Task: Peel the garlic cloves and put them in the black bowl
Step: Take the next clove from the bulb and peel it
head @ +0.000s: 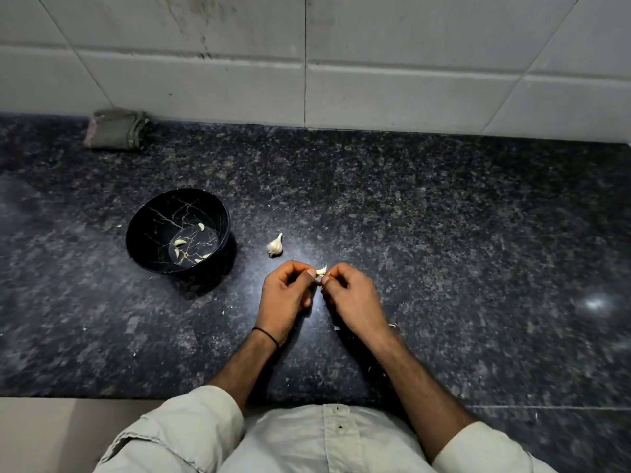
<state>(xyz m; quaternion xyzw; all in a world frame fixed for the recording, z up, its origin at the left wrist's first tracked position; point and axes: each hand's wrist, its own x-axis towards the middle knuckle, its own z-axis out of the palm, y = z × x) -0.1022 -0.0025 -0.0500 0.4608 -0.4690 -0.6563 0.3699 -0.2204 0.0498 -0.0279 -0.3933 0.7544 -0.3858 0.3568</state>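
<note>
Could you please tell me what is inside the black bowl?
The black bowl holds a few peeled garlic cloves lying loose on its bottom. Its near rim may hide a sliver of that bottom.

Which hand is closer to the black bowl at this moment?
Left. The left hand is to the right of the black bowl, not touching it. The right hand lies farther right, beyond the left one. Both pinch a garlic clove.

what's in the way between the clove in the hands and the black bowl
Only the garlic bulb, lying on the counter roughly on the line from the clove to the black bowl. It is low, so the clove could likely be carried over it.
</note>
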